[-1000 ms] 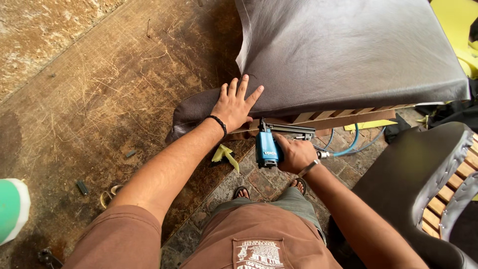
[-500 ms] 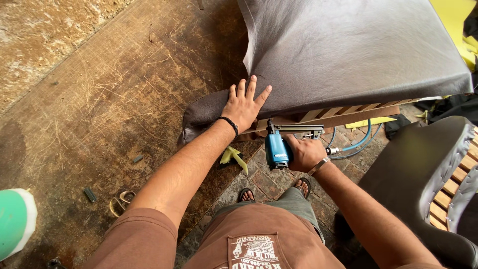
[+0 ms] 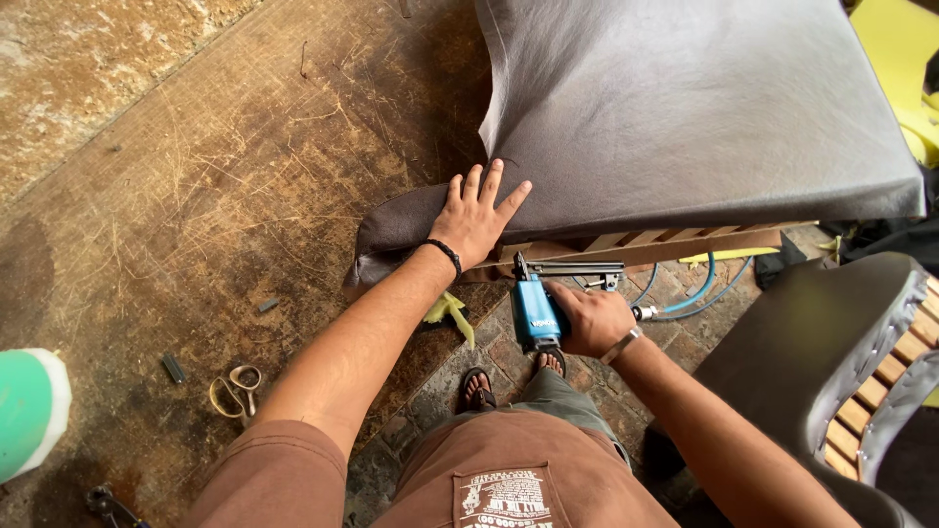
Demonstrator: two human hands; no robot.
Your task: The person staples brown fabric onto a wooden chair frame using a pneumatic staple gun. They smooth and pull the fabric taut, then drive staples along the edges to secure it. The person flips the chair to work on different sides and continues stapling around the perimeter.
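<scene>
From the head view we see our left hand (image 3: 476,217) pressed flat, fingers spread toward 12 o'clock, on the grey leather cover (image 3: 685,117). Our right hand (image 3: 592,318) grips the blue staple gun (image 3: 536,311) — nose at the wooden frame (image 3: 675,242). Since earlier, both hands have shifted rightward along the edge.

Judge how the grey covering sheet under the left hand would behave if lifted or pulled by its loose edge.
The grey covering sheet probably lifts floppy: its loose corner folds and droops past the wooden frame. Its faint sheen suggests a smooth, somewhat slippery face, so the left hand pressing flat likely keeps it from sliding.
</scene>
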